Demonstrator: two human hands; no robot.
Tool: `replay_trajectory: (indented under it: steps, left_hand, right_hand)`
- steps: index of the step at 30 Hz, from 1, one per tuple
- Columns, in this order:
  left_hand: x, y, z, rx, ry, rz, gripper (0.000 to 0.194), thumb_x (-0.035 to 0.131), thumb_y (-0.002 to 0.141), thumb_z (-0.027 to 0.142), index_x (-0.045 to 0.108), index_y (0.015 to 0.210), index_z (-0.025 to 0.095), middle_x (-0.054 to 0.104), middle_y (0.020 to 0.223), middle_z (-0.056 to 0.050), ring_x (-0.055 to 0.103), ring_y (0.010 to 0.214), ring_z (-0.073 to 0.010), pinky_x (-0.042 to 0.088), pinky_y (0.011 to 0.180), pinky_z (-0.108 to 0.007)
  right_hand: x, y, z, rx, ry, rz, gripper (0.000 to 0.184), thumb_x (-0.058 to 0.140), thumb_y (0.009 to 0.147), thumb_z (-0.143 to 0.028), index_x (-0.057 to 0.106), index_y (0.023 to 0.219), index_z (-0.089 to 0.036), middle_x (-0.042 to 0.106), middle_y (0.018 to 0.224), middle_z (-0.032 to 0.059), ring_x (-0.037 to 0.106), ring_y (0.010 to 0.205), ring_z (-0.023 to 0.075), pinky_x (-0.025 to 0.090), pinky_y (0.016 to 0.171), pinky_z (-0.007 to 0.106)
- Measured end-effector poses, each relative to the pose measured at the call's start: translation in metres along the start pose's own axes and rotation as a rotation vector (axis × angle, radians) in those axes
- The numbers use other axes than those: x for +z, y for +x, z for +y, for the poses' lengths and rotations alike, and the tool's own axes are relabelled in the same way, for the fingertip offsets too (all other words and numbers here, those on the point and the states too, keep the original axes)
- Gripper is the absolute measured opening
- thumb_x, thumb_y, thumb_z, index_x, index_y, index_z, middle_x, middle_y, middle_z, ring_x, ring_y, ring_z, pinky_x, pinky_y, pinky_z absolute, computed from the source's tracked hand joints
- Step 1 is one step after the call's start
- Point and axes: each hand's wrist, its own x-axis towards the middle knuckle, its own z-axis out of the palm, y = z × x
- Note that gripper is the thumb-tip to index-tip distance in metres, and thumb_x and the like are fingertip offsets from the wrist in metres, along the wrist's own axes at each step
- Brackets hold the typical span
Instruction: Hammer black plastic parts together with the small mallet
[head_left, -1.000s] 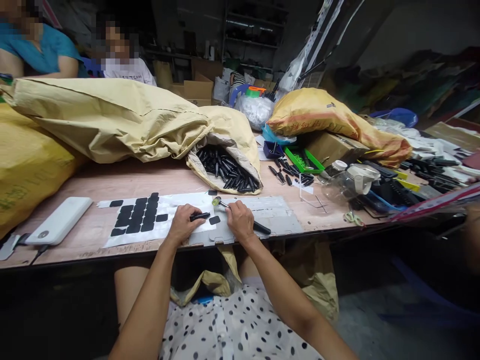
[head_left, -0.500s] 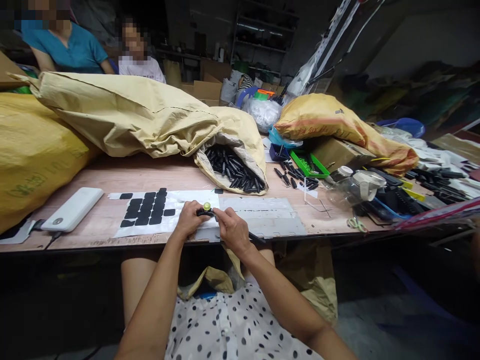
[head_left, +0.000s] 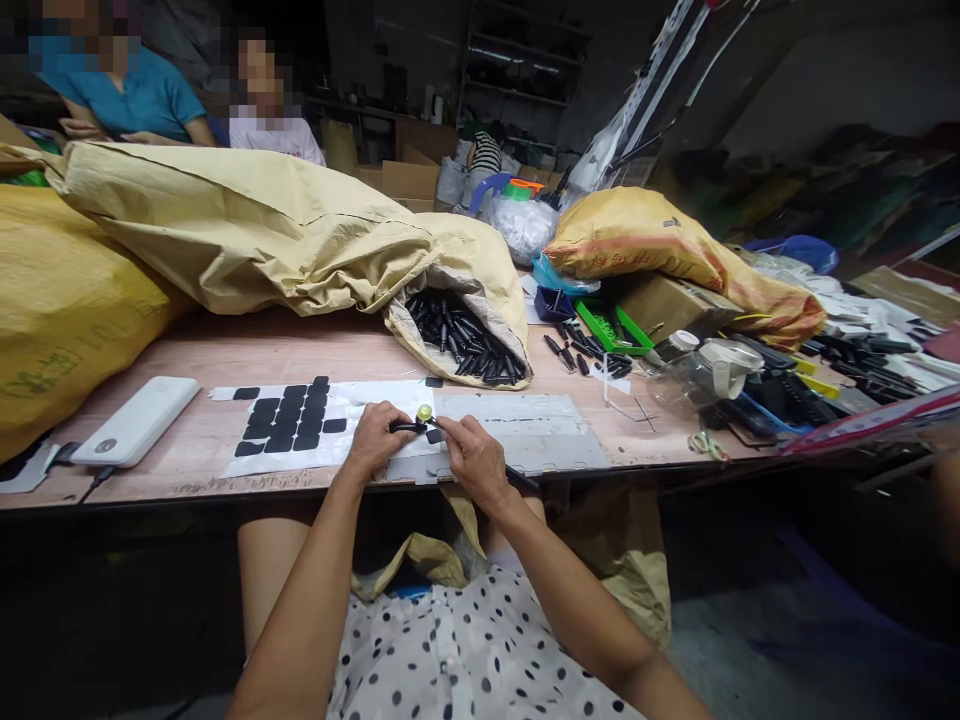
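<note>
A wood-topped table point(head_left: 232, 350) carries everything here; a long beige sack point(head_left: 225, 230) lies along its far edge, the mouth gaping toward the near edge and full of slim black parts point(head_left: 472, 345). A bulging yellow sack point(head_left: 67, 310) fills the left end, and an orange-yellow sack point(head_left: 660, 235) slumps over a cardboard box point(head_left: 675, 300) toward the far right. At the near edge, about midway along, a grey board point(head_left: 547, 430) lies flat, with a white sheet point(head_left: 360, 396) to its left bearing rows of black pads point(head_left: 292, 415). A white power bank point(head_left: 139, 422) sits by the near left corner, and a shallow green tray point(head_left: 615, 330) stands before the cardboard box. Over the board, close to the near edge, the right hand point(head_left: 476, 455) has its fingers wrapped round a hammer point(head_left: 424, 412), whose round yellow-green head points left and whose dark handle shows behind the palm. The left hand point(head_left: 375, 432), just beside it, pinches a black piece point(head_left: 403, 427) in its fingers; the hammer head is at that piece's right end, though whether they touch cannot be told. A small loose pad point(head_left: 435, 436) lies on the board between the hands.
</note>
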Motion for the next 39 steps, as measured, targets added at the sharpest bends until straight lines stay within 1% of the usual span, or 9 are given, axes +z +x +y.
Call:
replay_trajectory:
  steps: [5,15,20,22,26,28,34,36,39]
  left_hand:
    - [0.0,-0.001,0.0,0.025,0.029,0.011,0.009,0.074,0.073,0.025,0.076,0.083,0.025,0.071,0.087,-0.002,0.06,0.095,-0.0255,0.05,0.091,-0.041]
    - [-0.004,-0.002,0.004,0.08,0.046,-0.008,0.013,0.069,0.082,0.034,0.075,0.087,0.024,0.071,0.091,-0.006,0.061,0.095,-0.0271,0.049,0.092,-0.043]
    - [-0.011,-0.021,0.021,0.102,-0.137,0.12,0.018,0.061,0.087,0.038,0.07,0.094,0.024,0.073,0.109,-0.008,0.061,0.109,-0.0288,0.048,0.101,-0.045]
    - [-0.013,-0.042,0.033,0.049,-0.297,0.043,0.025,0.058,0.089,0.044,0.069,0.099,0.024,0.073,0.108,-0.008,0.063,0.106,-0.0278,0.05,0.098,-0.043]
    - [-0.004,-0.087,0.042,-0.166,-0.585,-0.505,0.04,0.062,0.083,0.059,0.069,0.096,0.021,0.072,0.085,-0.005,0.064,0.081,-0.0229,0.052,0.079,-0.035]
    - [0.008,-0.1,0.033,-0.269,-0.61,-0.655,0.046,0.067,0.075,0.065,0.068,0.087,0.02,0.069,0.078,-0.003,0.062,0.079,-0.0221,0.05,0.077,-0.034]
    - [0.047,-0.112,-0.018,-0.746,-0.402,-0.51,0.059,0.064,0.062,0.08,0.06,0.054,0.022,0.063,0.064,-0.005,0.06,0.071,-0.0256,0.046,0.07,-0.037]
    - [0.055,-0.115,-0.026,-0.81,-0.36,-0.549,0.062,0.064,0.06,0.083,0.056,0.049,0.022,0.06,0.058,-0.005,0.057,0.064,-0.0246,0.044,0.066,-0.037]
    - [0.063,-0.119,-0.025,-0.779,-0.247,-0.619,0.064,0.062,0.064,0.083,0.049,0.042,0.024,0.057,0.053,-0.005,0.061,0.066,-0.0278,0.045,0.069,-0.038]
  right_hand:
    - [0.002,0.019,0.009,0.032,-0.022,0.073,0.037,0.05,0.103,-0.025,0.07,0.132,-0.035,0.068,0.102,0.0022,0.065,0.091,0.0152,0.047,0.076,0.022]
    - [0.019,0.041,0.024,0.003,-0.173,-0.034,0.024,0.056,0.099,-0.024,0.075,0.113,-0.028,0.066,0.101,0.0079,0.056,0.097,0.0228,0.04,0.078,0.031]
    - [0.024,0.039,0.023,0.013,-0.181,-0.018,0.019,0.056,0.099,-0.025,0.074,0.105,-0.025,0.064,0.101,0.0081,0.053,0.096,0.0231,0.038,0.078,0.032]
    - [0.025,0.04,0.023,0.01,-0.185,-0.013,0.018,0.057,0.098,-0.025,0.074,0.105,-0.024,0.064,0.101,0.0083,0.053,0.096,0.0234,0.038,0.078,0.032]
    - [0.025,0.04,0.023,0.004,-0.184,-0.018,0.019,0.056,0.098,-0.025,0.074,0.104,-0.024,0.064,0.101,0.0087,0.053,0.097,0.024,0.038,0.078,0.033]
    - [0.025,0.04,0.022,0.008,-0.186,-0.023,0.019,0.055,0.098,-0.025,0.073,0.104,-0.023,0.064,0.102,0.009,0.053,0.097,0.0241,0.038,0.078,0.033]
    - [0.024,0.04,0.021,0.009,-0.191,-0.019,0.018,0.056,0.098,-0.025,0.073,0.104,-0.023,0.065,0.102,0.0088,0.054,0.096,0.0236,0.038,0.078,0.033]
    - [0.023,0.04,0.02,0.009,-0.192,-0.018,0.017,0.057,0.098,-0.025,0.073,0.103,-0.023,0.065,0.101,0.0085,0.054,0.096,0.0234,0.038,0.078,0.032]
    - [0.023,0.04,0.021,0.011,-0.194,-0.016,0.017,0.057,0.098,-0.025,0.073,0.103,-0.024,0.065,0.101,0.0083,0.054,0.096,0.0232,0.038,0.078,0.033]
